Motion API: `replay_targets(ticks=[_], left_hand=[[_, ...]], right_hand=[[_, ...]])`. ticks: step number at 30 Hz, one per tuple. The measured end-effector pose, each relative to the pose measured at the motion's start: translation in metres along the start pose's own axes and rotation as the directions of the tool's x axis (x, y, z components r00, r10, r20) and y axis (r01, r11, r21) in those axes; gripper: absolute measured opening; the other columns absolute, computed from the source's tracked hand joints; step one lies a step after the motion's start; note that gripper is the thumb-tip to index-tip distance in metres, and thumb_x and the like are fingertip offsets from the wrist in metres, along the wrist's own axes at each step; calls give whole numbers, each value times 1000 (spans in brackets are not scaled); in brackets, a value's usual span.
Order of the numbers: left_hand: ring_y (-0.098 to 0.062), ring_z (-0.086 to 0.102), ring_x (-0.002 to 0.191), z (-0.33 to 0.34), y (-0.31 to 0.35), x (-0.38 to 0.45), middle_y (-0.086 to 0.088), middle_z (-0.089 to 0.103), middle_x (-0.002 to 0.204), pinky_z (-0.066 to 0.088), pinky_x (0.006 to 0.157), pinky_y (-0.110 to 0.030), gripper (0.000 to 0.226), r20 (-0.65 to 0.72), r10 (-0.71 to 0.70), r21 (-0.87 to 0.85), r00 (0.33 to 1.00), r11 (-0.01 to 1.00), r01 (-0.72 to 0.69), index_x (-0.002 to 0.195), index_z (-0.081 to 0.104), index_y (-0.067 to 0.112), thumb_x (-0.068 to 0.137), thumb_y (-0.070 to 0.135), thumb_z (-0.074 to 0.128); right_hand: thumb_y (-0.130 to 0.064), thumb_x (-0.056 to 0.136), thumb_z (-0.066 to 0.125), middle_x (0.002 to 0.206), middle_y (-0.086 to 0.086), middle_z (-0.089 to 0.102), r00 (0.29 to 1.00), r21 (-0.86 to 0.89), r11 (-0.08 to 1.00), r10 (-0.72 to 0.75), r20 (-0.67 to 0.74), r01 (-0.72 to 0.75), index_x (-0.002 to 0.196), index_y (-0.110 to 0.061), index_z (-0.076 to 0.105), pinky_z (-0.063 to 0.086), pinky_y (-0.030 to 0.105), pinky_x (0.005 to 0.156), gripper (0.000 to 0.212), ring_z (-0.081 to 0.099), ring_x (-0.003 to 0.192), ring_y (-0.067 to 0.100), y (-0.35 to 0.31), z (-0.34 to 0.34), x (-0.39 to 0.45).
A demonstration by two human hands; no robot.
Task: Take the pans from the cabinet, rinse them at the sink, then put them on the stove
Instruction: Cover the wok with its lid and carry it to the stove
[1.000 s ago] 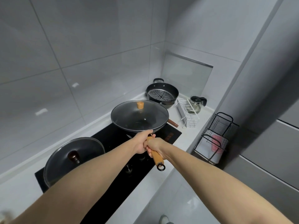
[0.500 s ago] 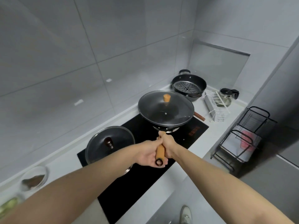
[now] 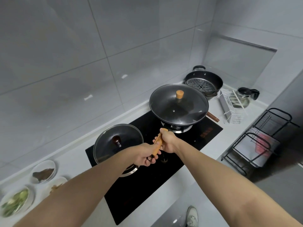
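The wok (image 3: 178, 104) is carried at one o'clock from both hands, its wooden handle (image 3: 158, 143) clasped by the right hand (image 3: 167, 141) ahead of the left hand (image 3: 146, 154).

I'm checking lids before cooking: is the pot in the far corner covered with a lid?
No: the pot in the far corner stands open, showing its perforated steamer tray, unlike the lidded wok.

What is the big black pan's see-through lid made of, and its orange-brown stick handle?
The big black pan's see-through lid looks like glass with a metal rim: it shines, and the dark pan shows through it. The orange-brown stick handle, held by the left hand and right hand, looks like smooth wood, judging by its colour.
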State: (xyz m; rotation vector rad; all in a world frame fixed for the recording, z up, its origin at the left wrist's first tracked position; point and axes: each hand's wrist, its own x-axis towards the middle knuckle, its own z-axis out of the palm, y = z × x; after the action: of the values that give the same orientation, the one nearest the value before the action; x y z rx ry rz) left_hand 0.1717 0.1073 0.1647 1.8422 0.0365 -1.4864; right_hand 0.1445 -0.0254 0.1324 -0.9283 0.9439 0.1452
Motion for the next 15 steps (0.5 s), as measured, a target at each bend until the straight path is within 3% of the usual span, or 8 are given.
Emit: replay_targets(ticks=[5, 8, 11, 15], left_hand=[[-6, 45, 50, 2, 1, 8, 1, 58, 73, 30, 46, -16, 48, -61, -9, -68, 998, 998, 5, 106, 64, 13, 97, 57, 46], [-7, 52, 53, 0, -1, 5, -3, 66, 84, 36, 47, -16, 53, -77, 33, -113, 996, 993, -41, 118, 62, 8, 97, 54, 49], [-13, 63, 67, -5, -5, -3, -11, 71, 102, 48, 54, -19, 52, -53, 89, -131, 995, 987, -95, 126, 58, 9, 98, 52, 49], [-18, 68, 90, -10, -13, -16, -9, 69, 108, 58, 75, -30, 46, -66, 169, -48, 983, 984, -173, 127, 58, 12, 99, 47, 51]], right_hand=[[-41, 105, 40, 77, 7, 61, 1000, -35, 999, 15, 16, -14, 94, -10, 54, 53, 32, 59, 35, 62, 67, 19, -3, -3, 9], [-44, 102, 43, 83, 9, 64, 1000, -114, 994, 1, 28, 2, 96, -9, 57, 58, 35, 64, 38, 65, 71, 21, -4, -11, 8], [-49, 99, 47, 91, 10, 67, 999, -184, 982, -30, 22, 34, 104, -9, 61, 59, 37, 75, 42, 68, 81, 23, -3, -19, 1], [-51, 99, 48, 89, 7, 68, 998, -267, 962, -67, -13, 61, 99, -10, 66, 57, 34, 74, 45, 67, 81, 21, 11, -26, -22]])
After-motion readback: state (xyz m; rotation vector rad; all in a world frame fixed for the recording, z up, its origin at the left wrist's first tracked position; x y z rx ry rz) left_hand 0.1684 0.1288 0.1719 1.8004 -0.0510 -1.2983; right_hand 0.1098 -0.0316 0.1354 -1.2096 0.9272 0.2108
